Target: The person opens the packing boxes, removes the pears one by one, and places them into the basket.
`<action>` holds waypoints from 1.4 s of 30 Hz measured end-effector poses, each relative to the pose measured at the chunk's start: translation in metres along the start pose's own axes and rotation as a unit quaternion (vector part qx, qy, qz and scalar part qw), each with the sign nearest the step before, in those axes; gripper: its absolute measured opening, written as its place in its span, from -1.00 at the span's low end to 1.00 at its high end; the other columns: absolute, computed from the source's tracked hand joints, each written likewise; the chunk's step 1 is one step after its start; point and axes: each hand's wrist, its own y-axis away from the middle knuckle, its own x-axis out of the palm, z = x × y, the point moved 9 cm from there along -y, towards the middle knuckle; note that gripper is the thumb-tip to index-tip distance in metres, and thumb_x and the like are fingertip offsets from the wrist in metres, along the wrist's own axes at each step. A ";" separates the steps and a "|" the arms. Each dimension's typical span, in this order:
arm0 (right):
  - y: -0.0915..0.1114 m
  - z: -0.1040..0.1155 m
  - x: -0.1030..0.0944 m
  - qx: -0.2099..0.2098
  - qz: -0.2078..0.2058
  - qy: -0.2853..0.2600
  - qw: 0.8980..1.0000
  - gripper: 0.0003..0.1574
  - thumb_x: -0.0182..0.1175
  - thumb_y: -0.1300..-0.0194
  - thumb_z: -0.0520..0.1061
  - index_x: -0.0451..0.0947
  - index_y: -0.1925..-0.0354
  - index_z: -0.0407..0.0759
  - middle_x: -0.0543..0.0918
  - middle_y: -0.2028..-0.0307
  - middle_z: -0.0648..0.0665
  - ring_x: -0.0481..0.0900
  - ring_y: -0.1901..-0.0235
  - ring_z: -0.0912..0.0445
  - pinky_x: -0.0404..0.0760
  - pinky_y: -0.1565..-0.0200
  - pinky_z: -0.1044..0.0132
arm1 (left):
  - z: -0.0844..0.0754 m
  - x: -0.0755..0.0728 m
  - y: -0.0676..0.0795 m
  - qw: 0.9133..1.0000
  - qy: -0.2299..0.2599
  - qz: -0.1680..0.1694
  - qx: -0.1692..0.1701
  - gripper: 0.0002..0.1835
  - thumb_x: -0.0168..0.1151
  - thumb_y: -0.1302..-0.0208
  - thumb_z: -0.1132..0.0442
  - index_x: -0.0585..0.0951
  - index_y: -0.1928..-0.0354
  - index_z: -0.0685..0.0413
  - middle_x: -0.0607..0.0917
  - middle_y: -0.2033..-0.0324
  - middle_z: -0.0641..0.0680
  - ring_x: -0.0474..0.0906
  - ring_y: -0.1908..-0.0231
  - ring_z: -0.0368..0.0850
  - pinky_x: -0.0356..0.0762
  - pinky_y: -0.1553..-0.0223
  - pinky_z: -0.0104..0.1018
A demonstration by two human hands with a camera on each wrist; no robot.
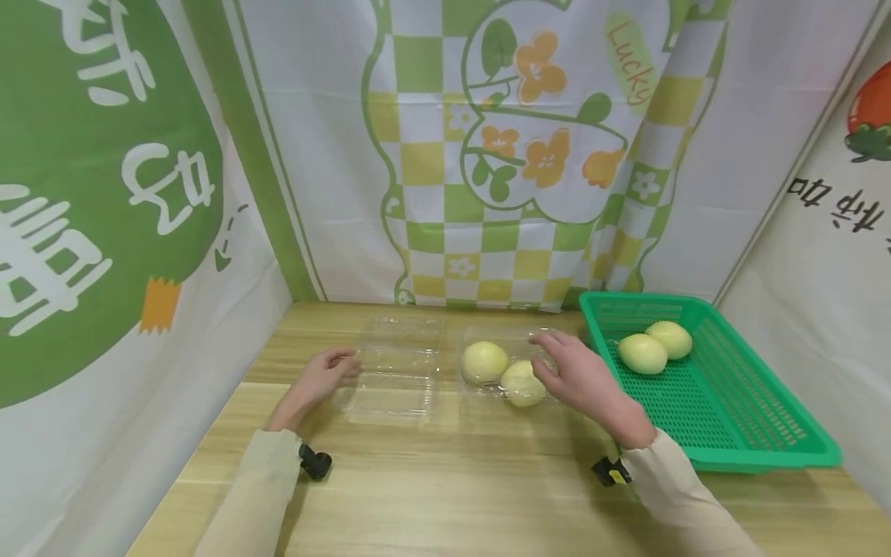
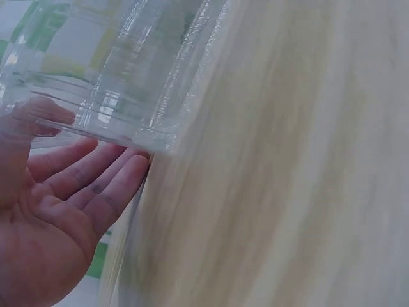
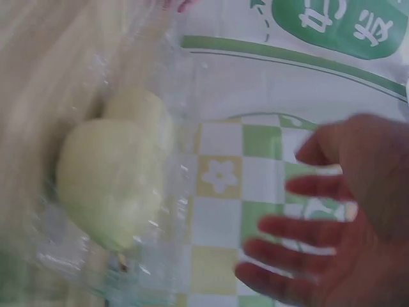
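Observation:
Two round pale yellow-green fruits, a left one (image 1: 485, 363) and a right one (image 1: 524, 384), lie side by side in a clear plastic box (image 1: 480, 334). My right hand (image 1: 581, 379) hovers at the right end of that box, fingers spread and nothing in them. In the right wrist view the same hand (image 3: 345, 224) shows apart from the fruit (image 3: 112, 182). At left is another clear plastic box (image 1: 397, 363), with no fruit inside. Along its left edge, my left hand (image 1: 327, 383) has loosely bent fingers; in the left wrist view its fingertips (image 2: 137, 167) are right at the plastic rim.
A green plastic basket (image 1: 752, 333) stands on the right side of the wooden table (image 1: 445, 495), holding two more pale fruits (image 1: 643, 353). A patterned curtain (image 1: 445, 155) hangs behind the table, and printed cloths (image 1: 104, 255) flank it.

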 end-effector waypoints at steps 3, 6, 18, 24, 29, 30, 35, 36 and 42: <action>0.001 -0.007 0.004 0.025 -0.032 0.011 0.999 -0.63 0.05 -0.26 -0.08 0.51 0.00 -0.16 0.59 0.04 -0.15 0.50 0.01 -0.08 0.56 0.14 0.03 | 0.002 -0.005 0.001 1.000 -0.002 -0.010 -0.002 -0.44 -0.06 -0.42 0.10 0.20 -0.30 0.32 0.48 -0.10 0.40 0.54 0.00 0.21 0.48 -0.07 -0.03; 0.001 -0.015 0.009 0.048 -0.055 0.014 0.997 -0.63 0.09 -0.23 -0.09 0.51 0.02 -0.18 0.57 0.04 -0.23 0.47 0.03 -0.17 0.52 0.11 -0.04 | 0.004 -0.011 0.002 1.000 -0.006 -0.020 -0.007 -0.41 -0.04 -0.40 0.07 0.20 -0.30 0.33 0.49 -0.09 0.38 0.55 0.02 0.18 0.50 -0.05 -0.07; 0.007 -0.043 0.024 0.125 -0.107 -0.016 0.986 -0.42 0.16 -0.12 -0.13 0.35 -0.10 -0.35 0.36 -0.10 -0.44 0.30 -0.07 -0.33 0.33 -0.06 -0.19 | 0.013 -0.036 0.008 0.999 0.013 -0.033 -0.009 -0.42 -0.08 -0.42 0.11 0.18 -0.29 0.40 0.43 -0.12 0.44 0.50 -0.03 0.25 0.52 -0.04 -0.10; 0.013 -0.050 0.030 0.143 -0.126 -0.056 0.980 -0.40 0.17 -0.13 -0.15 0.35 -0.12 -0.36 0.33 -0.12 -0.48 0.24 -0.11 -0.33 0.26 -0.10 -0.18 | 0.019 -0.050 0.014 0.999 0.026 -0.027 -0.011 -0.43 -0.13 -0.44 0.14 0.12 -0.31 0.44 0.37 -0.16 0.46 0.43 -0.09 0.28 0.49 -0.07 -0.11; 0.022 -0.064 0.041 0.175 -0.138 -0.099 0.970 -0.42 0.16 -0.10 -0.19 0.34 -0.09 -0.38 0.30 -0.12 -0.47 0.22 -0.10 -0.33 0.24 -0.10 -0.16 | 0.023 -0.061 0.017 0.998 0.043 -0.034 -0.005 -0.44 -0.15 -0.45 0.18 0.10 -0.29 0.49 0.33 -0.17 0.50 0.39 -0.11 0.32 0.49 -0.06 -0.13; 0.025 -0.067 0.043 0.183 -0.139 -0.102 0.968 -0.42 0.16 -0.10 -0.18 0.34 -0.09 -0.38 0.30 -0.13 -0.46 0.22 -0.09 -0.33 0.25 -0.09 -0.16 | 0.025 -0.063 0.018 0.998 0.044 -0.033 -0.005 -0.43 -0.16 -0.45 0.17 0.09 -0.29 0.50 0.32 -0.17 0.51 0.38 -0.12 0.32 0.49 -0.06 -0.14; 0.032 -0.081 0.051 0.205 -0.143 -0.121 0.961 -0.41 0.16 -0.12 -0.16 0.32 -0.11 -0.33 0.32 -0.12 -0.41 0.25 -0.08 -0.30 0.27 -0.11 -0.14 | 0.029 -0.069 0.018 0.999 0.043 -0.033 -0.007 -0.41 -0.14 -0.45 0.15 0.09 -0.30 0.50 0.32 -0.18 0.50 0.37 -0.13 0.31 0.50 -0.04 -0.23; 0.032 -0.082 0.052 0.205 -0.143 -0.127 0.960 -0.41 0.16 -0.12 -0.16 0.31 -0.12 -0.33 0.32 -0.11 -0.40 0.26 -0.09 -0.28 0.27 -0.11 -0.13 | 0.029 -0.070 0.018 0.999 0.041 -0.030 -0.006 -0.41 -0.14 -0.45 0.15 0.08 -0.30 0.49 0.31 -0.19 0.50 0.37 -0.13 0.31 0.50 -0.05 -0.23; 0.034 -0.086 0.057 0.203 -0.143 -0.160 0.956 -0.46 0.11 -0.16 -0.20 0.32 -0.11 -0.34 0.35 -0.10 -0.36 0.27 -0.14 -0.19 0.27 -0.17 -0.06 | 0.031 -0.075 0.021 0.999 0.012 -0.024 -0.023 -0.36 -0.10 -0.43 0.05 0.10 -0.33 0.40 0.34 -0.19 0.46 0.45 -0.09 0.25 0.52 -0.03 -0.22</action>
